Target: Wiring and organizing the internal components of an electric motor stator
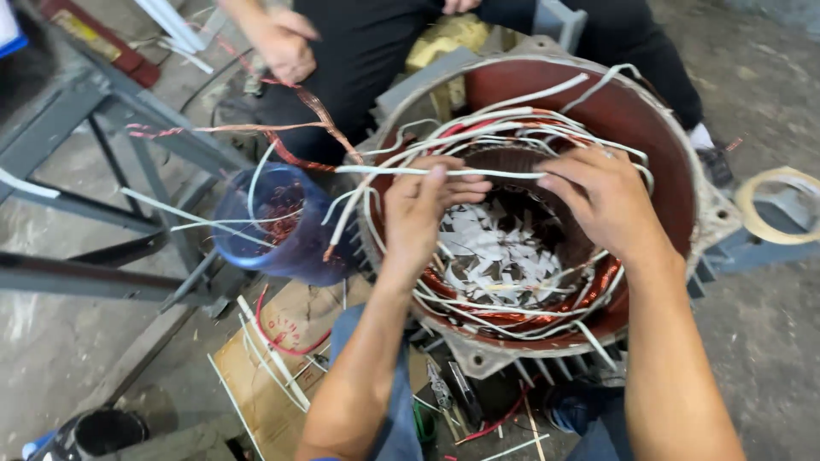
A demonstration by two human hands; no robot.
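Note:
A large red motor stator housing [649, 119] stands open toward me, with copper windings [521, 316] and white paper slot strips [500, 256] inside. Several white-sleeved leads [478, 128] loop around its mouth. My left hand [423, 213] and my right hand [602, 196] both pinch one white-sleeved lead [512, 173] stretched across the opening, the left gripping it at the thumb, the right at the fingertips. Another person's hand [282, 43] at the top left holds a bundle of bare copper wire [320, 111].
A blue plastic cup [286, 226] with copper scraps sits left of the stator. A grey steel frame [111, 119] stands at the left. Cardboard [273, 367], loose white sleeves and pliers [440, 393] lie on the floor. A tape roll [769, 205] sits at the right.

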